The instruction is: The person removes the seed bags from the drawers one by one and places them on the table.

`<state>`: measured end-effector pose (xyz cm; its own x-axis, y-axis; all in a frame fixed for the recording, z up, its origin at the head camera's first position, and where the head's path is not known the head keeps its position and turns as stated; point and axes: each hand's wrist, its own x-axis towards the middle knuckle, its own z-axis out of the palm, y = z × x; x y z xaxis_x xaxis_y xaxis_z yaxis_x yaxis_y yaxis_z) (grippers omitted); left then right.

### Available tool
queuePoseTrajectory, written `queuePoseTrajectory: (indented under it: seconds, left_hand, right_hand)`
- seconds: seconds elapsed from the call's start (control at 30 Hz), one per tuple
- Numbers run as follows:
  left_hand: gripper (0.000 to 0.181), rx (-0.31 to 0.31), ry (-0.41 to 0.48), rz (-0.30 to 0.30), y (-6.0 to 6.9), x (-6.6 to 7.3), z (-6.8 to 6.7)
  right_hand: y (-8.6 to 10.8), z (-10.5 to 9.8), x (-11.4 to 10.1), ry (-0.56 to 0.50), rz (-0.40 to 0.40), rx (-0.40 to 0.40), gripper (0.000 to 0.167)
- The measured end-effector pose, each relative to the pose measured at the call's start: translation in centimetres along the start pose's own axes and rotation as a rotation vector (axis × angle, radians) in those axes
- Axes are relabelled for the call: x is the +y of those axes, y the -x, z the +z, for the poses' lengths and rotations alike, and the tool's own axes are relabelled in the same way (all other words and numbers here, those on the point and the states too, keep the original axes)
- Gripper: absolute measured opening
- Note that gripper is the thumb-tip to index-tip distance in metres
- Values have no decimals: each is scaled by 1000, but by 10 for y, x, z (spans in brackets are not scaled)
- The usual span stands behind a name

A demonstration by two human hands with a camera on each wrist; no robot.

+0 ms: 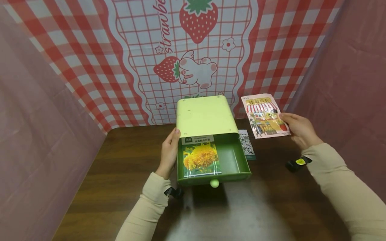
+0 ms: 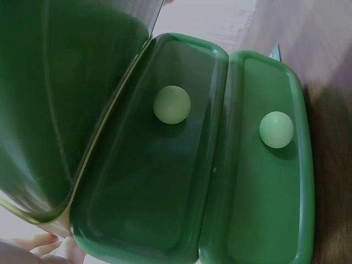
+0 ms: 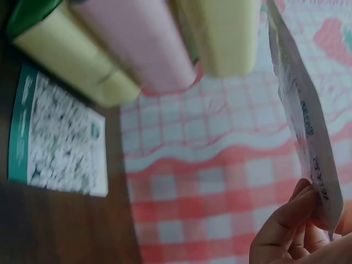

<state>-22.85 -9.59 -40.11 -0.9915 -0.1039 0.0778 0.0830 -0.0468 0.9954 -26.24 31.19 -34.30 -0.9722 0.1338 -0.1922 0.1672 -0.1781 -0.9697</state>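
A chest of small drawers with a pale green top stands on the table, its top drawer pulled out. Inside that drawer, on the left, lies a seed packet with yellow flowers. My left hand rests against the chest's left side near the front edge; in the left wrist view only some fingers show. Right of the chest, my right hand pinches a pink seed packet by its edge, raised above the table. Seen edge-on, this packet tilts in the right wrist view.
Another packet with white flowers lies on the dark wooden table by the chest's right side. Two lower drawers with round knobs are closed. Behind stands a strawberry-print cloth; pink cloth hangs at the sides.
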Motion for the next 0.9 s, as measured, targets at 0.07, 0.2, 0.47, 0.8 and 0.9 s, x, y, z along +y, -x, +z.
queuePoseTrajectory:
  seconds: [0.07,0.2,0.47,0.8,0.9]
  left_hand:
    - [61,1,4,-8,-1,-1,0]
    - [61,-1,3,-6,-1,-3,-1]
    - [59,5,-2,1,-1,-3,-1]
    - [60,-4,-4,19,-2,-3,-1]
    - [60,-2,-1,24,-2,-4,-2]
  right_hand:
    - [-7,-5,7,16,4,34,20]
    - [-22,-14,22,8,41,82,26]
    - [-45,-29,60,-1,104,136,9]
    - [-63,-42,93,-29,148,232,27]
    - [-65,-46,100,-10,169,265,21]
